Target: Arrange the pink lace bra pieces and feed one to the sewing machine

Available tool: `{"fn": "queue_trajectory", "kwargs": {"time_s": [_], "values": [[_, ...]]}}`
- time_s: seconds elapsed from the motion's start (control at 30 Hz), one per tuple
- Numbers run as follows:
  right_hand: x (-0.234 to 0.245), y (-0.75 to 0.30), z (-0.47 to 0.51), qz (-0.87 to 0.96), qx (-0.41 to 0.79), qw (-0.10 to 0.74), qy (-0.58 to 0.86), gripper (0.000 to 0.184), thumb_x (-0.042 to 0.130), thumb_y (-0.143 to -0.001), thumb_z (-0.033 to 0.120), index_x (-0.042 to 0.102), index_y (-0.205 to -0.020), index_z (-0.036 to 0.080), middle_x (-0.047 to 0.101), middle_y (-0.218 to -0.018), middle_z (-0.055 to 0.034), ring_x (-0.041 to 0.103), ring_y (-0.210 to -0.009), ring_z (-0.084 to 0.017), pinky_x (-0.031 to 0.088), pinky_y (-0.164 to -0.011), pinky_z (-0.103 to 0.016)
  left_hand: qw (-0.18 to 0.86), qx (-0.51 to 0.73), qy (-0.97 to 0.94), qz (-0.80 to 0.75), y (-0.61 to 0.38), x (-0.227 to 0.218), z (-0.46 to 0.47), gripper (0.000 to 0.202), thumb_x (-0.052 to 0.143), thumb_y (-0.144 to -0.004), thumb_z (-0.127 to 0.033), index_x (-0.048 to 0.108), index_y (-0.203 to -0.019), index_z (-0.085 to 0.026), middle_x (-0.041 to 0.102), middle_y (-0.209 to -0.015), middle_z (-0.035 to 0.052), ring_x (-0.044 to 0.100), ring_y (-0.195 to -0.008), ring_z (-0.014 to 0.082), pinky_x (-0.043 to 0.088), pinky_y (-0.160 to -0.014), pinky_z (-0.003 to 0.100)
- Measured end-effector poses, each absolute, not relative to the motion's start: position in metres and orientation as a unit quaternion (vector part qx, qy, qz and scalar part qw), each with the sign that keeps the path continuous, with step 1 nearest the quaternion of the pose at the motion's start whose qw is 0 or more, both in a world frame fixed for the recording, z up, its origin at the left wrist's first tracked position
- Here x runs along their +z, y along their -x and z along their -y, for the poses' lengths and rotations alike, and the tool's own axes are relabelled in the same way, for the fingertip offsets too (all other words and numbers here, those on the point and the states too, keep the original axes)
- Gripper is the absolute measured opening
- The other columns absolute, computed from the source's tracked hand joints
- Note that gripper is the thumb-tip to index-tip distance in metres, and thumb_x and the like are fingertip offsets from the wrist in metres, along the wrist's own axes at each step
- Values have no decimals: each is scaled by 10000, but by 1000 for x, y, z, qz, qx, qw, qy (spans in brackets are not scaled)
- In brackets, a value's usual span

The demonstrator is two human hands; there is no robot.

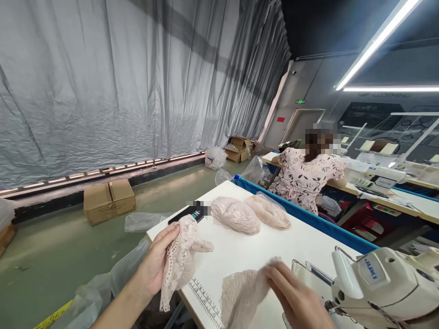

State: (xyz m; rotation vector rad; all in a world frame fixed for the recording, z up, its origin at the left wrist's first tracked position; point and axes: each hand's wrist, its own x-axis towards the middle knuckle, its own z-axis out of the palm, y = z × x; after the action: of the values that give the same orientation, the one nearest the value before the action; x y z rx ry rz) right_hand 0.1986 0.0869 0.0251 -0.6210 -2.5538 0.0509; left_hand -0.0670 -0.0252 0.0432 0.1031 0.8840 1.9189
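My left hand is closed on a pale pink lace piece that hangs over the near left corner of the white table. A second pink lace piece lies lower on the table, pinched by the fingers of my right hand. Two piles of the same lace rest at the far end of the table. A black card sits at the table's far left corner, just beyond my left hand.
A white sewing machine stands at the right, close to my right hand. A printed ruler runs along the table's near edge. Another person sits at the bench beyond. Cardboard boxes and plastic bags lie on the floor at left.
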Motion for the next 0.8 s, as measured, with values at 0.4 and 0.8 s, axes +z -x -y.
{"fn": "queue_trajectory", "kwargs": {"time_s": [0.4, 0.8], "values": [[106, -81, -185, 838, -133, 457, 267, 224, 402, -962, 223, 603, -900, 148, 605, -900, -107, 586, -782, -217, 463, -657, -314, 561, 730, 14, -390, 68, 17, 53, 332, 824, -649, -151, 653, -933, -159, 701, -805, 33, 692, -748, 186, 542, -656, 223], [-23, -141, -163, 877, 19, 337, 342, 426, 297, -961, 354, 602, -1142, 118, 542, -1305, -280, 634, -1023, -393, 543, -746, -578, 671, 646, -220, -290, 50, -6, 40, 343, 806, -656, -416, 669, -760, -119, 621, -665, 42, 573, -616, 135, 423, -663, 223]]}}
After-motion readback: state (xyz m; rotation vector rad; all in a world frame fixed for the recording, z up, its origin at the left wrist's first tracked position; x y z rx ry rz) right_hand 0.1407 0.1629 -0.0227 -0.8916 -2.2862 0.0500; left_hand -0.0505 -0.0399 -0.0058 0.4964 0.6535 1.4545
